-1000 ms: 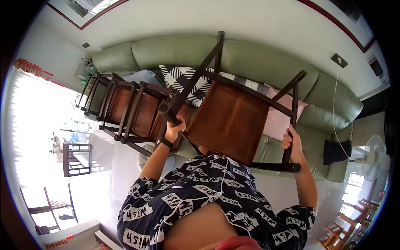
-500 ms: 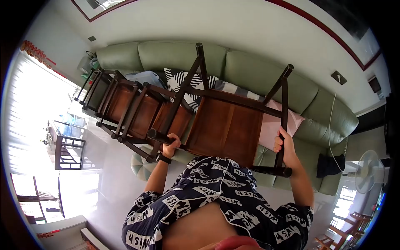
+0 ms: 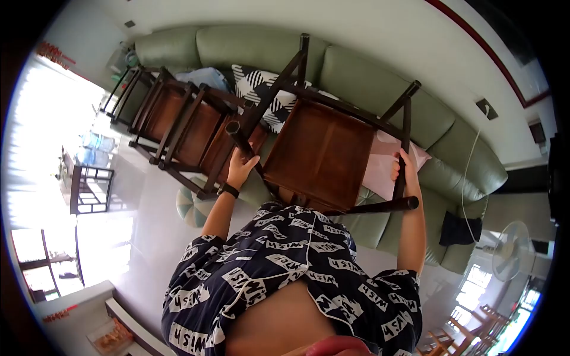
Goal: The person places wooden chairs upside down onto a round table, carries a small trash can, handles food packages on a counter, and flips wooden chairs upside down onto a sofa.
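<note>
A dark wooden chair (image 3: 320, 151) with a brown seat hangs in front of my body, its dark legs pointing up and outward. My left hand (image 3: 240, 168) is closed around its frame on the left, just under a thick leg end; a dark band circles that wrist. On the right, my right hand (image 3: 402, 171) wraps round another bar of the same chair. Several similar chairs (image 3: 193, 133) stand in a row to the left, close beside my left hand.
A green sofa (image 3: 261, 50) curves behind the chairs, with a checked pillow (image 3: 252, 83) and a pink pillow (image 3: 383, 166) on it. A round patterned stool (image 3: 193, 207) stands at left. A white fan (image 3: 513, 252) and a hanging cord (image 3: 466, 172) are at right.
The view has shifted with my head. The held chair has tilted a little, and its right lower leg now slopes upward. Both hands keep their grip.
</note>
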Tool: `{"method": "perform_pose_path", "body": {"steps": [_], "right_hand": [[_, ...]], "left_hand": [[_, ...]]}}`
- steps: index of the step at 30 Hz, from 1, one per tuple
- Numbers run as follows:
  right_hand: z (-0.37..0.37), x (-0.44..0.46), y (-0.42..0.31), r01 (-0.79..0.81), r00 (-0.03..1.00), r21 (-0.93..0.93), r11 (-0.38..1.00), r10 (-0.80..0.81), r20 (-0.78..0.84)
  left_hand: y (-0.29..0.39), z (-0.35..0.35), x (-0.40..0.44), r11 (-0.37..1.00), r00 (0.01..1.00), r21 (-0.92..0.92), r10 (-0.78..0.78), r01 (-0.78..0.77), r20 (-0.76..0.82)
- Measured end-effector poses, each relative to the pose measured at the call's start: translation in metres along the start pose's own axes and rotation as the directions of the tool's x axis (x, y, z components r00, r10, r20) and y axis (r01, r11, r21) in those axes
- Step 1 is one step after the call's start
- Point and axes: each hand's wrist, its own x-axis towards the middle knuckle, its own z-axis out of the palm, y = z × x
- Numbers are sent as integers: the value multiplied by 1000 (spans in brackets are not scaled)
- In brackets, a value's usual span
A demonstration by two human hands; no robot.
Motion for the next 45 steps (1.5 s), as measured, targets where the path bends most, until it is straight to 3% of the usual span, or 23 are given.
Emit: {"method": "perform_pose_path", "body": {"steps": [3,4,5,6,7,9,10,12,13,14,15,16,17,20,24,26,27,28,30,31,37,42,45], "right_hand": [[3,-26,4,78,996,47,996,-75,-50],[-21,-14,17,40,999,270,962,-44,8],[-83,16,54,4,948,453,892,-147,282],[-84,6,63,10,973,615,788,-150,175],[-139,24,97,1,968,639,770,-162,193],[-222,42,175,-31,901,719,695,-291,320],[-212,31,200,246,947,546,801,-77,-313],[-236,13,261,305,851,-207,929,-364,-380],[-253,5,288,15,930,474,880,162,-330],[-303,0,353,-28,958,-18,999,22,-284],[-308,-20,371,-120,992,-377,918,93,-89],[-305,-28,379,171,977,-924,341,63,204],[-276,-27,388,200,951,-965,172,203,234],[-165,-15,416,-406,803,-834,374,582,-130],[-23,18,425,-228,828,-919,322,560,-9],[53,29,416,-23,894,-901,433,413,176],[106,1,417,-47,923,-829,558,342,178],[132,16,435,-287,895,-665,689,441,71],[201,-21,432,145,857,-868,475,378,350],[226,-30,442,139,865,-868,476,368,341],[334,-77,505,484,784,-856,181,345,516],[391,-87,535,437,817,-887,-147,477,323],[439,-90,543,236,800,-906,-351,600,-24]], "left_hand": [[-22,-22,-58,982,983,130,-117,136,-144],[-34,-29,-78,984,972,113,-110,136,-208],[-64,-43,-106,981,960,166,-50,98,-274],[-68,-48,-136,979,930,125,-109,162,-352],[-80,-59,-175,928,854,72,-303,365,-423],[-89,-66,-256,830,709,104,-395,549,-584],[-101,-73,-302,747,661,181,-415,640,-625],[-135,-88,-405,606,517,185,-435,773,-737],[-134,-89,-447,552,479,215,-393,805,-785],[-133,-87,-479,493,437,233,-351,838,-828],[-132,-85,-509,463,374,199,-326,864,-868],[-124,-82,-530,438,316,144,-351,888,-881],[-123,-80,-546,432,221,40,-378,901,-899],[-120,-72,-564,417,93,-87,-393,905,-915],[-181,-96,-586,604,133,-159,-411,781,-902],[-162,-111,-556,750,158,-404,-552,524,-819],[-192,-134,-576,805,210,-429,-541,409,-814],[-153,-159,-572,780,223,-501,-600,376,-768],[-172,-199,-610,829,262,-471,-547,302,-795],[-174,-216,-631,834,252,-467,-539,294,-804],[-186,-287,-785,780,-263,-558,-497,283,-827],[-205,-295,-882,625,-538,-684,-454,377,-711],[-208,-305,-893,585,-609,-761,-504,281,-613]]}}
